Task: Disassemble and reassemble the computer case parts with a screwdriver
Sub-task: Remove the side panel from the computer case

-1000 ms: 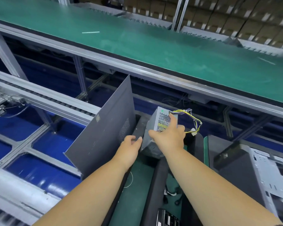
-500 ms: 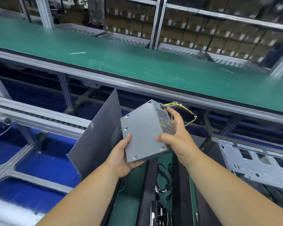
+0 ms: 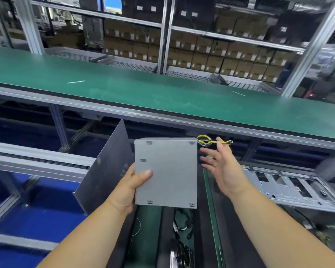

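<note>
Your left hand (image 3: 131, 187) grasps the power supply (image 3: 165, 172) by its left edge, thumb laid across the flat grey face, holding it up in front of you above the dark trays (image 3: 184, 238) and below the green belt (image 3: 162, 97). Your right hand (image 3: 223, 168) is released just beside the unit's right edge, fingers spread, with the yellow wires (image 3: 211, 141) running past its fingertips. A dark side panel (image 3: 106, 171) stands tilted to the left, and the bare case (image 3: 290, 187) lies to the right.
</note>
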Action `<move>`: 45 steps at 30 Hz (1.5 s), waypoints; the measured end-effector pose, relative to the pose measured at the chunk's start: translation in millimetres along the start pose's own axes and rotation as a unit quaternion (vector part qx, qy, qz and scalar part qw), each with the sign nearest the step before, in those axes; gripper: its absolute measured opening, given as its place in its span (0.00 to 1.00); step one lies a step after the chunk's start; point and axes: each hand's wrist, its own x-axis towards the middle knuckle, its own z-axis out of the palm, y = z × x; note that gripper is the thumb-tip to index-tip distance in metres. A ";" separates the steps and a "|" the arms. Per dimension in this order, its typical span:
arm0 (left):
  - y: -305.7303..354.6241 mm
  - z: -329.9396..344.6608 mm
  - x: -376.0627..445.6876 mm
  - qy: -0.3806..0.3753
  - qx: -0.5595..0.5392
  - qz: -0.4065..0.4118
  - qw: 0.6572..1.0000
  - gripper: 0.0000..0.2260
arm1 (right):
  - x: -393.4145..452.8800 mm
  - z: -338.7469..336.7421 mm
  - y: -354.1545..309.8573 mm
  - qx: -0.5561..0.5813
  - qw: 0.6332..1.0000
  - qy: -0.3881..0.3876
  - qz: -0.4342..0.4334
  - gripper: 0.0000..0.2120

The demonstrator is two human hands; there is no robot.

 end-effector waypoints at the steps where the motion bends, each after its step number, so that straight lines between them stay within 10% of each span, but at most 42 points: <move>1: 3.6 1.6 -1.1 -0.008 0.029 0.016 0.999 0.33 | 0.4 -3.9 -3.7 0.003 1.000 0.010 0.010 0.20; 14: 9.5 47.1 -21.6 -0.021 0.328 0.129 0.936 0.39 | -17.5 -65.8 -28.5 0.102 0.986 0.135 0.000 0.21; 21: 12.6 116.7 -40.7 0.012 0.525 0.239 0.817 0.42 | -28.8 -116.9 -60.4 0.012 0.992 0.120 0.026 0.22; 30: -24.6 226.8 -45.3 -0.004 0.582 0.298 0.756 0.41 | -56.5 -198.4 -102.1 -0.201 0.979 0.014 -0.027 0.57; 41: -78.5 317.3 -40.8 -0.044 0.657 0.352 0.665 0.38 | -78.5 -271.1 -116.2 -0.235 0.971 -0.026 0.038 0.51; 45: -93.1 338.3 -35.8 -0.076 0.705 0.418 0.567 0.36 | -73.6 -295.8 -103.6 -0.272 0.957 0.079 0.062 0.55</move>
